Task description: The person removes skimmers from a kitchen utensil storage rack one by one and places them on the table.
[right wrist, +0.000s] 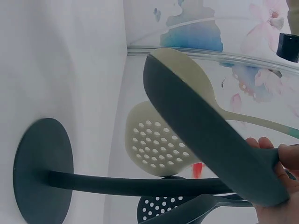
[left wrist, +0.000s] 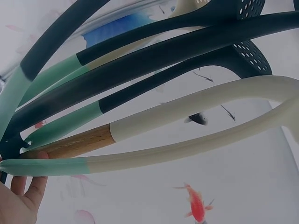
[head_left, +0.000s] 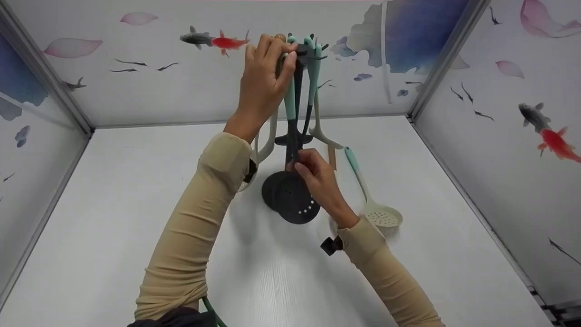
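Item, one black utensil (right wrist: 201,126) with mint-green handle, upright at the black utensil stand (right wrist: 39,154), near the middle of the white table (head_left: 118,204); pattern of its head uncertain, being seen nearly edge-on from the right wrist. Left hand (head_left: 263,77): thumb and forefinger pinching the handle's top end among the hooks (head_left: 321,57), other fingertips partly hidden. Right hand (head_left: 320,181): thumb and fingers pinching the same utensil's neck, low down. Handling, by judgement: guide from the top, support from the neck; keep the handle parallel to the post, the hanging end square to its hook, and the head away from its neighbours, since a sideways pull could swing them or tip the stand. Containers: none that shows; the stand serves as holder. Borne on it: black perforated utensil (left wrist: 252,60), another of like pattern above it in the left wrist view, cream utensil with wooden grip (left wrist: 173,114), cream utensil with mint grip (left wrist: 149,161). Off the stand, to its right: cream skimmer (head_left: 383,217) with mint grip, apparently lying on the table; beside it a wooden handle (head_left: 332,156), remainder mostly hidden behind the right hand.
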{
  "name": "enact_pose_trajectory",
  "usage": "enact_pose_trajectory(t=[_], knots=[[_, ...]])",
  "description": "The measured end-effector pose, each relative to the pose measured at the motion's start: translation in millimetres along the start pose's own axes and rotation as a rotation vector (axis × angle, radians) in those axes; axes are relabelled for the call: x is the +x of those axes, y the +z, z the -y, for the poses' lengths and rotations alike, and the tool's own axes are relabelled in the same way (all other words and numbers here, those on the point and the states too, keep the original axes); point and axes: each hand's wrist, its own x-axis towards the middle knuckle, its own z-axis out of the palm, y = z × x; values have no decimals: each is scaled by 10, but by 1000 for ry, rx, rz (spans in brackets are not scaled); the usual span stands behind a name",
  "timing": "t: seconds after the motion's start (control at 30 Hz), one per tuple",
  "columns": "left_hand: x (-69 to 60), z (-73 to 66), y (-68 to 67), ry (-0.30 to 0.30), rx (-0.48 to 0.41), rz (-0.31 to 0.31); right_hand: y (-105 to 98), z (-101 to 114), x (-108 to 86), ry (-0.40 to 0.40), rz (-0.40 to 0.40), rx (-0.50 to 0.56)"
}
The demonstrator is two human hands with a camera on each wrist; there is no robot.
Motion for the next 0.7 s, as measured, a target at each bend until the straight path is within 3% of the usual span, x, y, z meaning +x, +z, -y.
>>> enact_pose_trajectory(t=[0.7], knots=[[2, -8, -32, -17, -80, 19, 16, 53, -41, -88, -1, -33]])
